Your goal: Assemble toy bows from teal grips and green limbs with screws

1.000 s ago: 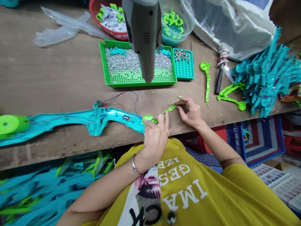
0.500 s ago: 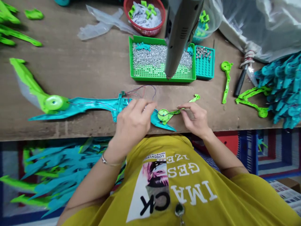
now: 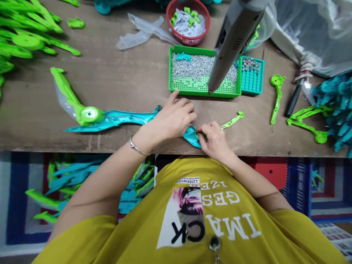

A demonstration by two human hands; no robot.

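Note:
A long turquoise plastic toy half-shell (image 3: 118, 116) lies along the table's front edge. A lime-green arm with a round hub (image 3: 90, 115) is fitted at its left end. My left hand (image 3: 174, 117) rests over the shell's middle, fingers spread and index raised, covering most of the wires and part of a small circuit board (image 3: 158, 107). At the shell's right end, my right hand (image 3: 213, 139) pinches a thin dark wire (image 3: 194, 127) over a second lime-green arm (image 3: 233, 120). That arm's hub is mostly hidden under my fingers.
Behind the hands stands a green tray (image 3: 205, 91) of small screws, with a power screwdriver (image 3: 228, 47) hanging over it. Beside it are a turquoise box (image 3: 253, 82) and a red basket (image 3: 189, 38). Green parts (image 3: 27, 40) pile left, turquoise parts (image 3: 341, 110) right.
The view has shifted, so the table appears further right. My right hand has moved left along the green arm to its hub, close to my left hand. My left index finger has lifted.

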